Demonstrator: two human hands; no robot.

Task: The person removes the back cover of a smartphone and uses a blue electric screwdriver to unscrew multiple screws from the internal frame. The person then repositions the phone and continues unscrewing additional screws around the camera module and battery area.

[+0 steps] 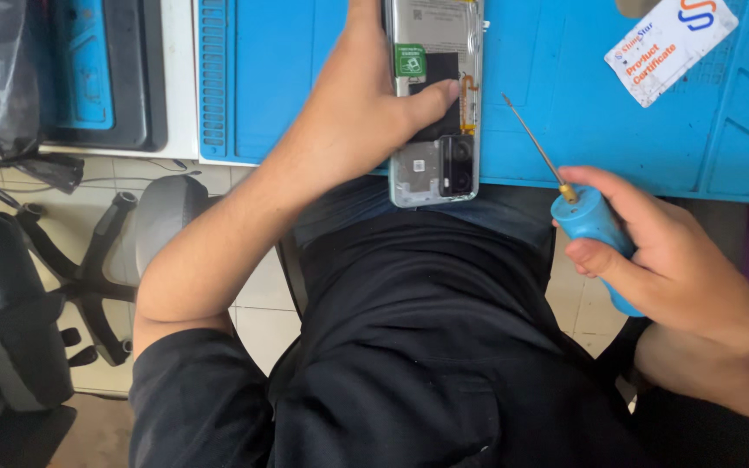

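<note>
**Open phone pinned under the left thumb, screwdriver held off the mat's edge**

Nearest the camera, the right hand (669, 269) is closed around the blue handle of a screwdriver (584, 212). The fingers curl together over the handle, the thumb lies along its upper side, and the brass collar shows just past the thumb tip. The thin shaft runs up and to the left from the handle, its tip over the blue work mat (565, 95) and well short of the phone. The tool's long axis is a diagonal, from lower right to upper left.

Farther out, the left hand (357, 113) rests on an opened phone (435, 95) with its back cover off. The thumb presses down across the dark middle section, pointing right; the other fingers are hidden on the phone's left side, so their spread cannot be told. The phone lies lengthwise away from the person, its camera end nearest and overhanging the mat's near edge.

At the far right of the mat lies a white card (669, 43), tilted.
</note>
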